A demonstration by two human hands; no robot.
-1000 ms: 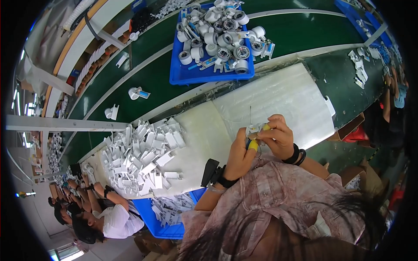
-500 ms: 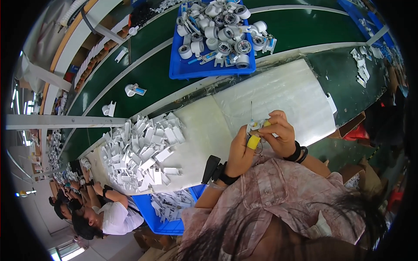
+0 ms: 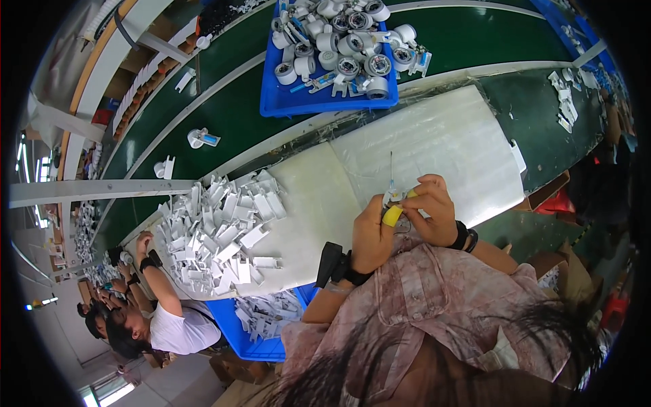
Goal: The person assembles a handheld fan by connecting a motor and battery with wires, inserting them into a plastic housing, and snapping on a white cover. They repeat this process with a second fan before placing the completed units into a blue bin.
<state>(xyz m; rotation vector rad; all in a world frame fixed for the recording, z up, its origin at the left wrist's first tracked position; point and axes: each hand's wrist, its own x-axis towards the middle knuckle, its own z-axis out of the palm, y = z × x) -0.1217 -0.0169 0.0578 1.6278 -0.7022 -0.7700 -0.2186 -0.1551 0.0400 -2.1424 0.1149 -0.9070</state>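
Note:
Above the work surface, close to my body, my two hands work together on one small piece. My left hand is closed around a small white plastic part, from which a thin wire-like stem points up and away. Pressed against its near side are the bent fingers of my right hand, pinched together; whatever they grip is too small to make out. Yellow wraps cover some fingertips. Below the fingers hangs a thin dark loop, perhaps a wire.
Left of my hands lies a heap of white plastic pieces, with a blue bin of similar pieces below. Beyond stands a blue tray of round white units on the green conveyor. A co-worker sits at the left.
My hands stay nearly in place, with slight finger movement at the white part. The view has shifted a little. At the left, the co-worker's arm has reached up toward the heap.

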